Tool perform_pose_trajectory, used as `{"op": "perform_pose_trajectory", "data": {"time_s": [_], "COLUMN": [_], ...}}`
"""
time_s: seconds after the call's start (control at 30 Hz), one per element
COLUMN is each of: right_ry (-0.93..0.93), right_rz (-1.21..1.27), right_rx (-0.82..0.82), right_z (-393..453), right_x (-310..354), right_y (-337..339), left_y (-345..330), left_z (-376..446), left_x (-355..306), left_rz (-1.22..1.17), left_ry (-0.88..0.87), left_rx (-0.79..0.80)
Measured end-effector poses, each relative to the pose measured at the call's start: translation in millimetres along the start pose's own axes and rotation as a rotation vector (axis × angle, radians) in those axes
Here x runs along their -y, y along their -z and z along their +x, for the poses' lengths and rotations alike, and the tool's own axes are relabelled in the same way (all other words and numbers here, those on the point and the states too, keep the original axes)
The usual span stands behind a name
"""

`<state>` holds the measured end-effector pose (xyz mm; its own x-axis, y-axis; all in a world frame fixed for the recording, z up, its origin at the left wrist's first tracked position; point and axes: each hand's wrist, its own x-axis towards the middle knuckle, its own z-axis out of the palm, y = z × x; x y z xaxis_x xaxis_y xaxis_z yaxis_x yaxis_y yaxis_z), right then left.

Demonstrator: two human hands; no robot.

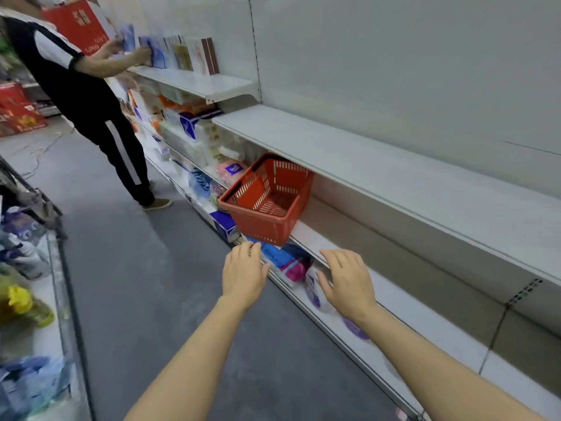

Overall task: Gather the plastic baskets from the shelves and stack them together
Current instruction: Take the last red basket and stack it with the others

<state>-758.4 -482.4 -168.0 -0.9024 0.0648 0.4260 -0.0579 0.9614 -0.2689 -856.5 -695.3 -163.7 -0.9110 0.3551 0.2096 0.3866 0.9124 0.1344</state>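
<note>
A shop aisle with a grey floor (pixel 127 268) runs between white metal shelving (pixel 379 165) on the right and a glass-edged display at the far left, where another person (pixel 82 95) in dark clothes handles packets on an upper shelf. The gathering looks barely begun: only one red plastic basket (pixel 268 200) is in view, nothing is stacked anywhere in the frame, and neither hand holds anything. That basket sits tipped, its far rim up under the shelf above and its near corner jutting out past the lower shelf's (pixel 403 302) edge, just beyond the fingertips of the left hand (pixel 244 276) and up and to the left of the right hand's fingertips. It appears empty, the slotted floor showing through (its dark handle seems to lie folded against the rim, though the blur makes that uncertain). The left hand reaches forward with fingers extended and loosely together, close under the basket's near corner but not touching it as far as can be told. The right hand (pixel 346 284) is spread with relaxed fingers over the lower shelf's edge, holding nothing. Below and between the fingers of both hands, soft blue and pink packets (pixel 285 262) lie on the bottom shelf. Taking hold of this basket, finding any others and nesting them all remains to be done.
</note>
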Motion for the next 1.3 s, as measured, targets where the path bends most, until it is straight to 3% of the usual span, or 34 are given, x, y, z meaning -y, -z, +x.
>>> {"op": "perform_pose_trajectory", "data": {"time_s": [0.2, 0.3, 0.5, 0.67, 0.77, 1.03, 1.2, 1.3], "right_ry": [-0.015, -0.027, -0.170, -0.271, -0.325, -0.457, -0.639, -0.797], "right_rz": [0.021, 0.012, -0.005, -0.028, -0.060, -0.119, -0.164, -0.047], "right_rx": [-0.008, -0.035, -0.061, -0.092, -0.100, -0.086, -0.075, 0.025], "right_z": [50.3, 76.3, 135.3, 182.1, 207.5, 247.6, 252.2, 256.0], "right_x": [-11.2, -17.9, -22.2, -28.1, -35.9, -64.0, -81.3, -93.9], "right_y": [-51.2, -81.5, -154.5, -202.8, -218.8, -232.7, -239.0, -242.7], "left_y": [-57.1, -95.8, -166.3, -186.6, -196.0, -206.2, -213.0, -221.4], "left_z": [96.0, 153.2, 266.5, 290.5, 289.9, 311.2, 324.4, 328.3], "left_x": [18.3, 21.4, 15.2, 28.8, 75.8, 230.6, 263.2, 273.2], "left_rz": [-0.207, -0.439, -0.972, -1.005, -0.986, -0.794, -0.775, -0.783], "left_ry": [0.265, 0.450, 0.915, 0.944, 0.955, 0.630, 0.507, 0.457], "left_rx": [0.126, 0.163, 0.050, 0.079, 0.077, 0.075, 0.138, 0.133]}}
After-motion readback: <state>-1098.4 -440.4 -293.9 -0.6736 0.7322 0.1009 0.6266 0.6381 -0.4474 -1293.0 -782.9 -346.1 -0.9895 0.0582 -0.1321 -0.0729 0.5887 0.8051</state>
